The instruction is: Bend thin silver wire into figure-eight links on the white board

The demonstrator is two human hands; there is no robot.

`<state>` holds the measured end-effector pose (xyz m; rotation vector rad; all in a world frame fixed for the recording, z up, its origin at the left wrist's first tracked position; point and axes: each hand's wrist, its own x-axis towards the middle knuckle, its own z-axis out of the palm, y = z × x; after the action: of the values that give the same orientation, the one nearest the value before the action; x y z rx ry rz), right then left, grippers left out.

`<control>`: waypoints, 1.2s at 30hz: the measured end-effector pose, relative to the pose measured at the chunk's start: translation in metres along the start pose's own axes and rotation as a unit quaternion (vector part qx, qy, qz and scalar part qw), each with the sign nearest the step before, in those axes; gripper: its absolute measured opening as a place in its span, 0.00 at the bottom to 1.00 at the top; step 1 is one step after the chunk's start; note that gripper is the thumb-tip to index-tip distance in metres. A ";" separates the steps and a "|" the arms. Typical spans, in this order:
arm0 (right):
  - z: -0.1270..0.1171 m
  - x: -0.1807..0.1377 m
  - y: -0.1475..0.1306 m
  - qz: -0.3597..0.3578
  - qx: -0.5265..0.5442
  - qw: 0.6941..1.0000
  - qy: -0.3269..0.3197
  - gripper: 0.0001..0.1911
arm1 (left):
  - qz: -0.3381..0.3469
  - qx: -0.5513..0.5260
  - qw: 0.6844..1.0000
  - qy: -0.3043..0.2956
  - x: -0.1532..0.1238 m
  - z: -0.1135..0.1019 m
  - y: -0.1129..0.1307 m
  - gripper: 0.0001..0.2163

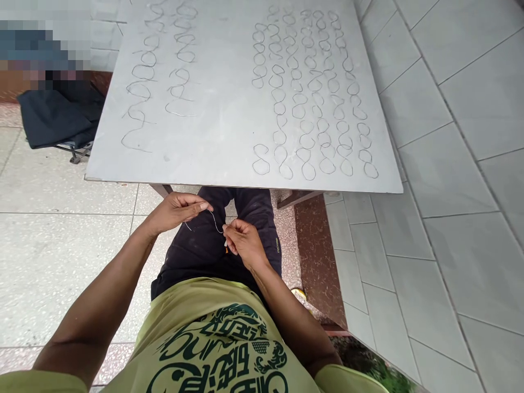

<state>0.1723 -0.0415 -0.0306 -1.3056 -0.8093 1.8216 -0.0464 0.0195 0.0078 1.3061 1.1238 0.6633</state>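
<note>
Tiled room, home or workshop unclear: pale wall tiles [462, 136], speckled floor [61, 267], white table [221, 153] with bent-wire shapes [315, 82].

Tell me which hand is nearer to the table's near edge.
Left. The left hand is just short of the table's near edge; the right hand is farther back from it, over the dark trousers.

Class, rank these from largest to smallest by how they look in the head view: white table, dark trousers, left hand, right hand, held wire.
1. White table
2. Dark trousers
3. Left hand and right hand: too alike to rank
4. Held wire: just a thin line, partly hidden
</note>
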 end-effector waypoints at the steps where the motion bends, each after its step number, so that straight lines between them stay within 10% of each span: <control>1: 0.000 -0.001 -0.001 0.002 0.003 1.000 -0.003 0.19 | -0.002 0.013 1.000 0.004 0.001 0.000 0.001 0.15; 15: 0.004 -0.008 0.002 -0.033 -0.025 0.999 -0.017 0.19 | 0.027 0.076 0.997 0.016 0.007 0.002 0.015 0.18; 24: 0.012 -0.015 -0.003 -0.099 0.062 0.993 0.034 0.19 | -0.023 -0.135 0.959 0.249 -0.039 0.043 0.015 0.30; 36: 0.033 -0.018 -0.018 -0.124 0.038 0.990 0.046 0.19 | -0.019 -0.037 0.947 0.318 -0.033 0.043 0.035 0.15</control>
<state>0.1483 -0.0499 0.0029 -1.1758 -0.8051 1.5695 -0.0125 -0.0199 0.0452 1.0205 1.6167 1.1349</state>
